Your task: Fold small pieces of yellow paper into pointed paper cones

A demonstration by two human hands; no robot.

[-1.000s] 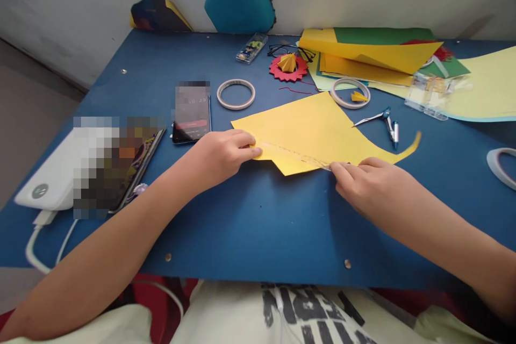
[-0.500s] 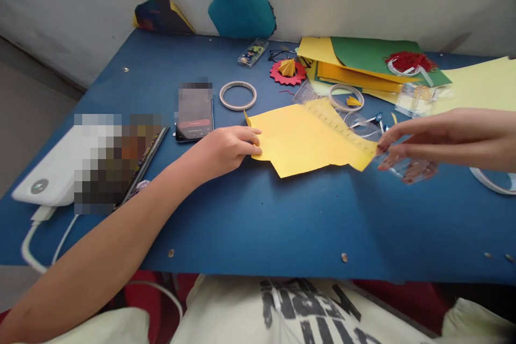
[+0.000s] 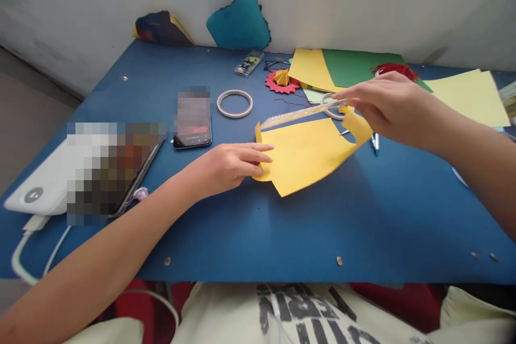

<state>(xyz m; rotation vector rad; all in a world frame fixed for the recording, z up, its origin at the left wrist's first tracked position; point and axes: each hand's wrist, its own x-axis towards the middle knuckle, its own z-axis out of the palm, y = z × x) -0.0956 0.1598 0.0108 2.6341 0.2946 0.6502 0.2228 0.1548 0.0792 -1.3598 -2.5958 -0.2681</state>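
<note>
A yellow sheet of paper [image 3: 306,150] with cut, uneven edges lies in front of me, its right part curling up. My left hand [image 3: 242,165] lies on its left end, fingers stretched out flat on the paper. A small flap stands up at that end, beside the fingertips. In my right hand [image 3: 381,99] is a clear plastic ruler [image 3: 300,115], pinched at its right end and held slanting above the paper's far edge. The ruler's left tip is near the raised flap. The right thumb is partly hidden.
Around the paper are a tape roll [image 3: 235,104], a phone [image 3: 192,126], a red paper rosette [image 3: 282,81] and a blue pen [image 3: 375,144]. Coloured sheets [image 3: 363,67] lie at the back. A white power bank [image 3: 40,183] with a cable sits left.
My right hand has moved up and left with the ruler, swinging it from across the paper's right side to above its far edge. The paper's right part now curls upward.
</note>
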